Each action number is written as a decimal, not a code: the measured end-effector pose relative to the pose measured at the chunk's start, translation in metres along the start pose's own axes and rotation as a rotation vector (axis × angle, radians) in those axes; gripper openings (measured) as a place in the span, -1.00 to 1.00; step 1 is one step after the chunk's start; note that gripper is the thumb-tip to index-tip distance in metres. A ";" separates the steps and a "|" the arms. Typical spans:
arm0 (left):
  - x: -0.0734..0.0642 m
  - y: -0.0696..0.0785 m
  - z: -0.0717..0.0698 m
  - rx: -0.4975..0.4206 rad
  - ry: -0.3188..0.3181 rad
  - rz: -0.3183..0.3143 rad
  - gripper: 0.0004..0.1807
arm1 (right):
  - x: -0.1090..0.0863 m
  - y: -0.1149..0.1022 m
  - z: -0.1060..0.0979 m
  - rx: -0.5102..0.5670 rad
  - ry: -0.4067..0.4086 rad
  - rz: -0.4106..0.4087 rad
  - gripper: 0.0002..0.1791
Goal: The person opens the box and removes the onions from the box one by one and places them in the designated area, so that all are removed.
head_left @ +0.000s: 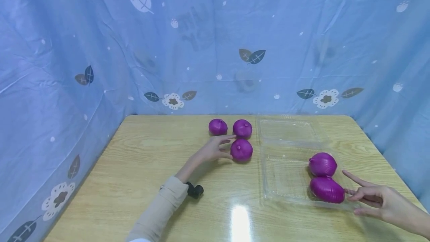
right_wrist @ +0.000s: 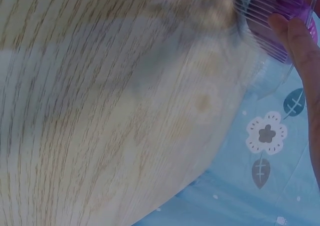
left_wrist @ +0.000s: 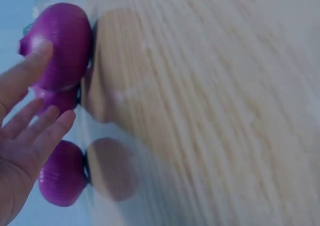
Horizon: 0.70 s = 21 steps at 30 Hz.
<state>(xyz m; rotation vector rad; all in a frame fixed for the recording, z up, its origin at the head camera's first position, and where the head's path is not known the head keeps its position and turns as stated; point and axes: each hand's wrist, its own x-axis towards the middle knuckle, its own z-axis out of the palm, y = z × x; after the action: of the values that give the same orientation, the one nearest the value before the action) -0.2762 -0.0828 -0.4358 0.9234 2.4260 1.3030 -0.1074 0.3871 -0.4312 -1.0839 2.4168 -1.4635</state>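
Note:
A purple onion (head_left: 241, 149) sits on the table beside the spread fingers of my left hand (head_left: 212, 149). Thumb and fingers stand apart around its near side without closing on it; in the left wrist view the onion (left_wrist: 62, 45) is partly behind the thumb. Two more onions, one to the left (head_left: 218, 127) and one to the right (head_left: 242, 128), lie just behind. On the right, a clear plastic clamshell box (head_left: 282, 176) holds two purple onions (head_left: 323, 164) side by side. My right hand (head_left: 383, 202) is at its right wall, fingers loosely extended beside the nearer onion (head_left: 327, 190).
The box's clear lid (head_left: 289, 132) lies folded back toward the table's far edge. A small black object (head_left: 195, 190) is by the left sleeve. Blue patterned curtain (head_left: 215, 47) hangs behind and along both sides of the wooden table (head_left: 144, 167).

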 end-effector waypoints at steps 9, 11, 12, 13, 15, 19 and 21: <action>-0.030 0.025 -0.005 -0.090 0.038 0.030 -0.41 | -0.003 0.004 -0.001 -0.043 0.001 -0.070 -0.56; -0.038 0.032 -0.006 -0.106 0.035 0.042 -0.43 | -0.002 0.002 -0.002 -0.030 -0.003 -0.061 -0.58; -0.042 0.036 -0.006 -0.094 0.034 0.050 -0.44 | -0.001 0.001 -0.001 -0.024 -0.007 -0.054 -0.59; -0.046 0.039 -0.006 -0.086 0.032 0.065 -0.45 | 0.000 0.000 -0.002 0.007 -0.018 -0.039 -0.62; -0.053 0.042 -0.003 -0.079 0.020 0.095 -0.46 | 0.002 -0.002 -0.003 -0.002 -0.015 -0.028 -0.64; -0.070 0.058 0.008 -0.097 -0.036 0.110 -0.46 | 0.002 -0.003 -0.003 0.029 -0.029 -0.012 -0.66; -0.076 0.068 0.016 -0.121 -0.068 0.100 -0.46 | 0.000 -0.004 -0.002 0.047 -0.037 -0.007 -0.67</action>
<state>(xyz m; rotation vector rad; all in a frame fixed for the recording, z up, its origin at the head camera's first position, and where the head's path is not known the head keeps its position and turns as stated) -0.1813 -0.0929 -0.3962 1.0502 2.2492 1.4111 -0.1062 0.3871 -0.4273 -1.1009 2.3440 -1.4808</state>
